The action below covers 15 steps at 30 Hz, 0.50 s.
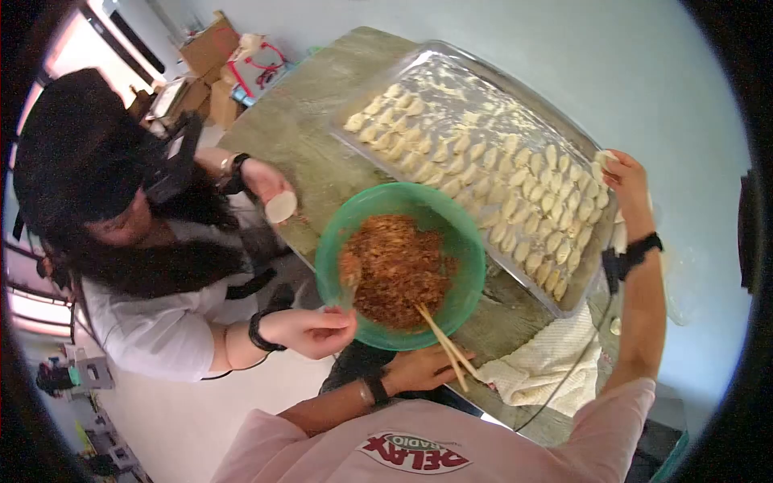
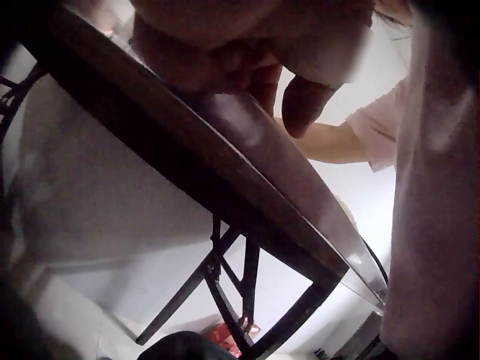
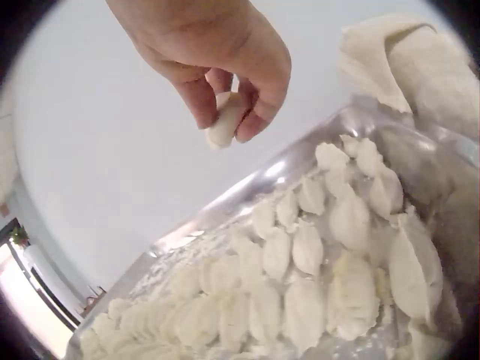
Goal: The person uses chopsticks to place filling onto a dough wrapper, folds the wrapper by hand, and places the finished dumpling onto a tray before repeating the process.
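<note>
My right hand [image 1: 628,181] pinches a pale dumpling [image 3: 227,120] between thumb and fingers, raised over the edge of a metal tray [image 1: 427,55]. On the tray, rows of dumplings [image 3: 304,311] lie among loose flour. My left hand [image 1: 419,370] is at the table edge beside a green bowl [image 1: 330,282]; nothing shows in its grip, and its fingers [image 2: 306,105] are dim in the left wrist view. Brown minced filling [image 1: 394,274] lies in the bowl. Wooden chopsticks [image 1: 443,340] lean out over its rim, their ends crossing near my left hand.
Across the bowl's left side, another person [image 1: 145,306] holds a round wrapper [image 1: 281,207] in one hand, with the other hand [image 1: 318,332] at the bowl's rim. A white cloth [image 1: 547,366] and a thin cable lie at the table's near right. A wall borders the tray.
</note>
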Available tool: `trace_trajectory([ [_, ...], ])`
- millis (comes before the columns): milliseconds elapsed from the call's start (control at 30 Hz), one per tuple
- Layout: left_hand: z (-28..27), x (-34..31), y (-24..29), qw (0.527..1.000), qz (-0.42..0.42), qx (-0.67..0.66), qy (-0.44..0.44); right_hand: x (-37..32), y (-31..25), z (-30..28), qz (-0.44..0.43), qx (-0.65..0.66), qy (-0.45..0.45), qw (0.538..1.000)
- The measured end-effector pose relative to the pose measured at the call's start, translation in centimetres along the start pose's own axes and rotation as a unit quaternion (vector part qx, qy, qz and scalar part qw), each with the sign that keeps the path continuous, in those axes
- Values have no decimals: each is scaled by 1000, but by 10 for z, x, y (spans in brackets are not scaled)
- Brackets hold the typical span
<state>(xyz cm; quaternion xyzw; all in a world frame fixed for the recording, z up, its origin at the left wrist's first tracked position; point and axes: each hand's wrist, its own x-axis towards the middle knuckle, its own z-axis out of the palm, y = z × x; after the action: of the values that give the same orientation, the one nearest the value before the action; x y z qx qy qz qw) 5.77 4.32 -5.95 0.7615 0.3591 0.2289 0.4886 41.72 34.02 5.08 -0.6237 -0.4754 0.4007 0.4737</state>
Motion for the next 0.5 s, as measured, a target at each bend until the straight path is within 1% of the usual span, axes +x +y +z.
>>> trace_trajectory([
  [67,5,-2,-7,999,-12,35,-19,20,34,-1,-23,-17,48,998],
  [100,1,0,-4,999,1,28,-32,27,45,-4,-38,-17,65,997],
  [133,-5,1,3,999,-7,13,-31,24,45,-5,-36,-24,81,996],
  [200,-7,2,4,1000,-19,-8,-14,19,42,3,-56,-102,146,982],
  [233,-9,3,6,1000,-14,-9,-19,19,44,3,-55,-104,153,981],
  [300,-14,5,13,1000,-12,-5,-6,18,48,5,-100,-172,178,964],
  [367,-11,4,10,1000,1,2,2,22,49,7,-104,-195,177,959],
  [433,-13,4,14,1000,-14,-13,6,28,54,11,-124,-248,176,945],
  [467,-10,3,8,1000,0,-15,-1,31,56,14,-124,-247,177,945],
  [500,-10,3,8,1000,0,-14,-2,35,57,16,-152,-278,183,931],
])
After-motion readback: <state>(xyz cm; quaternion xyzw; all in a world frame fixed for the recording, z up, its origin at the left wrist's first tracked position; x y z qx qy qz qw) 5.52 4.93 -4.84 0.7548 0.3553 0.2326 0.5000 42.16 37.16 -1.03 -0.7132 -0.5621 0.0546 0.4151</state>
